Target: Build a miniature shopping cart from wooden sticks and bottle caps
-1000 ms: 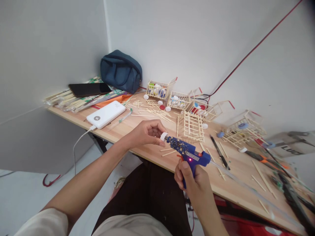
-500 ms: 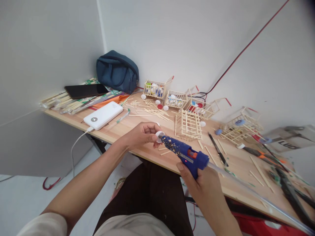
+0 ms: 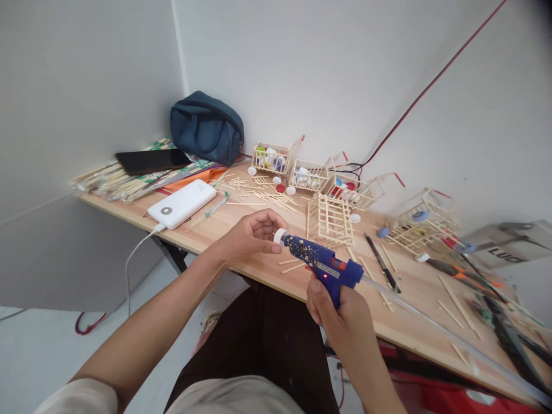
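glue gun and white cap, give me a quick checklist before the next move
1. Glue gun gripped in the right hand: ok.
2. Red light on the gun glowing: ok.
3. Clear glue stick in the back of the gun: ok, its long end trails out behind.
4. White cap steadied by the left hand: ok, at its fingertips.
5. Left hand well clear of the nozzle: not ok, I'd say; its fingertips are close.
6. Glue inside the cap: cannot tell, the inside is hidden.
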The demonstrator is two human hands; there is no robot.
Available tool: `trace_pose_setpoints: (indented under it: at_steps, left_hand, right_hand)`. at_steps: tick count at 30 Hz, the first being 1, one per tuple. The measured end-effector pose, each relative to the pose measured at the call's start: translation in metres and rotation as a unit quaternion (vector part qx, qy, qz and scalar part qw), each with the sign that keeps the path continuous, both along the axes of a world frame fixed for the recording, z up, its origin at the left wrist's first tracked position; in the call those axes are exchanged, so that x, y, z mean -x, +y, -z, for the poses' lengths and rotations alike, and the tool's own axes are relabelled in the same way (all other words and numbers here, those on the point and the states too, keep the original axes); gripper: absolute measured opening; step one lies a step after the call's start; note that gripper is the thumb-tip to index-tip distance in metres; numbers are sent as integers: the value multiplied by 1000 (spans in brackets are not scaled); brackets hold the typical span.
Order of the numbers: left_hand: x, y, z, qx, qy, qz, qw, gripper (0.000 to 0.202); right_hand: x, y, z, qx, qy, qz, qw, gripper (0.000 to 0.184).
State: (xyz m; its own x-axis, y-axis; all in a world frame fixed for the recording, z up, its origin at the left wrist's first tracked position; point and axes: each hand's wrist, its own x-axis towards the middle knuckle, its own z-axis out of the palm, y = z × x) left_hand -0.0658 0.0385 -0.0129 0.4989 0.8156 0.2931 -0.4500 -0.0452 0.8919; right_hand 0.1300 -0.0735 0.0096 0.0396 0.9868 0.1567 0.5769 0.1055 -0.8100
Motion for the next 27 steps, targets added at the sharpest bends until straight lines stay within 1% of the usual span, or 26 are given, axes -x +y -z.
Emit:
trace_pose_setpoints:
  at_steps: [1, 3, 5, 6, 8, 9, 12, 14, 16, 18, 21, 23, 24, 25, 27]
  left_hand:
    - [0, -1, -1, -9, 2, -8, 1000, 40]
    - [0, -3, -2, -15, 10, -18, 1000, 42]
    - [1, -5, -5, -9, 11, -9, 1000, 48]
    - [1, -7, -6, -2, 8, -1, 1000, 52]
    - [1, -9, -9, 14, 6, 10, 1000, 59]
    - [0, -9, -10, 20, 9, 7, 1000, 59]
    - [-1, -10, -12, 43, 40, -20, 998, 46]
    - [-2, -11, -13, 66, 56, -49, 995, 36]
    - [-4, -13, -15, 84, 63, -75, 992, 32]
    - [-6, -16, -17, 78, 64, -94, 990, 32]
    - [-10, -21, -22, 30, 77, -128, 988, 35]
    - [-12, -23, -24, -3, 82, -148, 986, 36]
    - [-12, -24, -25, -13, 82, -152, 985, 37]
    - [-13, -25, -25, -18, 78, -153, 985, 38]
    - [-15, -25, -25, -14, 70, -147, 987, 38]
  right_hand:
    - [2, 0, 4, 34, 40, -12, 999, 51]
    - [5, 0, 12, 90, 144, -31, 985, 50]
    - [6, 0, 17, 102, 221, -30, 970, 48]
    - [6, 0, 19, 98, 239, -27, 966, 47]
    - [6, 0, 20, 91, 240, -24, 966, 46]
    - [5, 0, 20, 87, 230, -24, 969, 47]
    - [5, -1, 18, 83, 210, -21, 974, 49]
    - [6, 0, 17, 89, 236, -19, 968, 48]
    - [8, 0, 17, 106, 294, -18, 950, 45]
    - [10, 0, 17, 133, 364, -14, 922, 43]
    - [12, 0, 16, 184, 452, -13, 873, 44]
    - [12, 0, 15, 209, 488, -13, 848, 44]
    - [12, 0, 14, 216, 497, -14, 841, 45]
    - [12, 0, 14, 216, 498, -14, 840, 45]
    - [11, 0, 14, 201, 475, -12, 856, 44]
